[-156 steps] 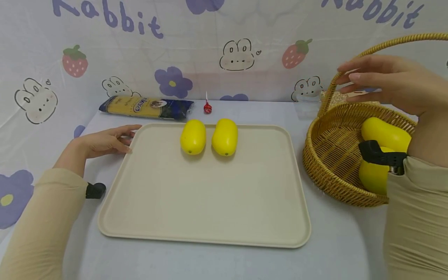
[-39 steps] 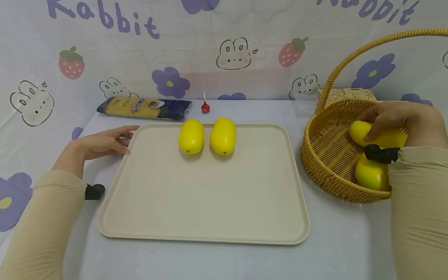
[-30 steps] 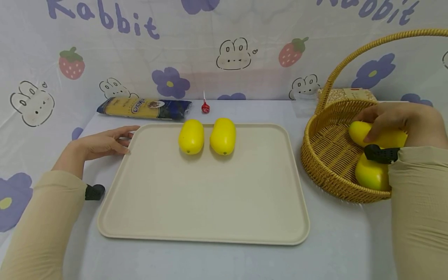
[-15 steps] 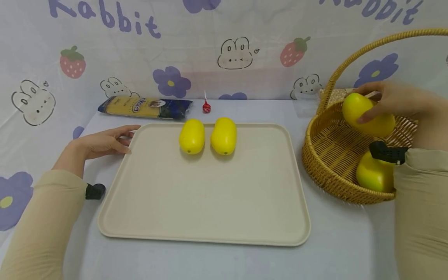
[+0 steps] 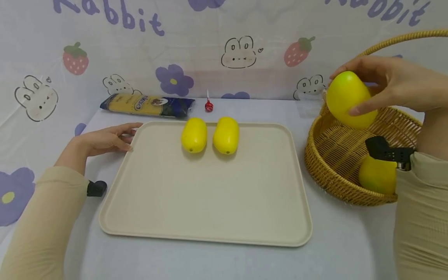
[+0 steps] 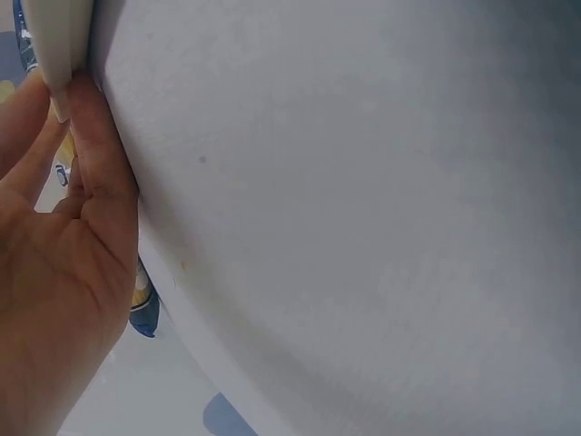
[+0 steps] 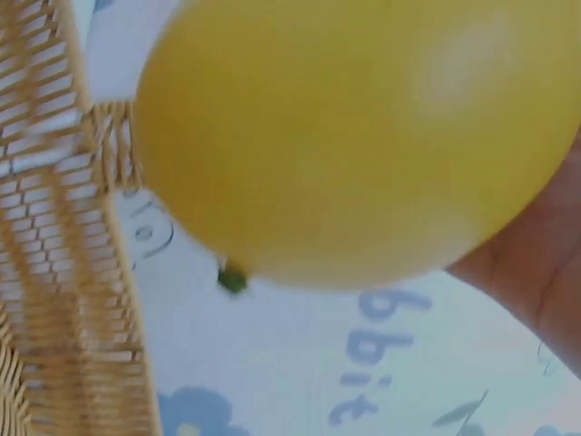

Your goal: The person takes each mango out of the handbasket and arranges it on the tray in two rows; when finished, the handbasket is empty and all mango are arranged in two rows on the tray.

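Note:
My right hand (image 5: 392,83) grips an oblong, melon-like yellow fruit (image 5: 350,99) with thumb and fingers, above the left side of the wicker basket (image 5: 336,175). In the right wrist view a small green stem stub shows on this fruit (image 7: 354,154). Another yellow fruit (image 5: 377,175), partly hidden by the wrist mount, lies in the basket. At the left edge of the beige tray (image 5: 206,198), my left hand (image 5: 106,139) pinches the rim, seen in the left wrist view between thumb and fingers (image 6: 104,136). Two yellow fruits, left (image 5: 194,135) and right (image 5: 226,135), lie side by side at the tray's far edge.
Behind the tray lie a pasta packet (image 5: 147,105) and a red-wrapped lollipop (image 5: 209,105). The basket's tall handle (image 5: 406,38) arches up behind my right hand. A printed cloth (image 5: 273,23) hangs at the back.
My right hand first reached down into the basket and took hold of the yellow fruit. It has since lifted it up and leftward. The left hand stays at the tray rim.

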{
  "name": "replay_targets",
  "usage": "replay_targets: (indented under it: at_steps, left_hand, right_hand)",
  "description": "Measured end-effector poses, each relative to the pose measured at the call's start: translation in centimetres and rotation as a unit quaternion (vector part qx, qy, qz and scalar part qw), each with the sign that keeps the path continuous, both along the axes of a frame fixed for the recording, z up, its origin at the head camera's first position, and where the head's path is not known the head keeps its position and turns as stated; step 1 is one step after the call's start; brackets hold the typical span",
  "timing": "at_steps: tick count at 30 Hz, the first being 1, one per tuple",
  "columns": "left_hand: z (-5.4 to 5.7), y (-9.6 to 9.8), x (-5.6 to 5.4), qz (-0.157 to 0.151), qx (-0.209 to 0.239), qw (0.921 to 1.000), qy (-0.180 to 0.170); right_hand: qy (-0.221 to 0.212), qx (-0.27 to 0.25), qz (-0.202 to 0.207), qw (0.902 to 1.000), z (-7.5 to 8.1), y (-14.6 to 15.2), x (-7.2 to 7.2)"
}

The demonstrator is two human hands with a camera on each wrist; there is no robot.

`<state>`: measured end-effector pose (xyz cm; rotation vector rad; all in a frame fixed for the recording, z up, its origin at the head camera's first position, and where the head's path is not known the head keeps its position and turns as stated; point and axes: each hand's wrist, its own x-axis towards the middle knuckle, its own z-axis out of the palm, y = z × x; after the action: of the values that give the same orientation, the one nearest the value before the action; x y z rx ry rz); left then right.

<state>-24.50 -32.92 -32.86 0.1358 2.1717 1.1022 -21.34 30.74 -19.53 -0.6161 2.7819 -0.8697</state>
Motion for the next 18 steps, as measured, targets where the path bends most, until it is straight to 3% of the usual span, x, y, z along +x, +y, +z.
replay_targets:
  at_steps: [9, 18]
  left_hand:
    - [0.2, 0.2, -0.1, 0.007, -0.003, 1.0, -0.006]
    - [0.2, 0.2, 0.0, 0.006, 0.003, 0.9999, -0.008]
  right_hand:
    - [0.007, -0.043, 0.039, 0.9983, 0.7, -4.2, 1.4]
    - [0.022, -0.103, 0.041, 0.9935, 1.5, -8.5, 2.6]
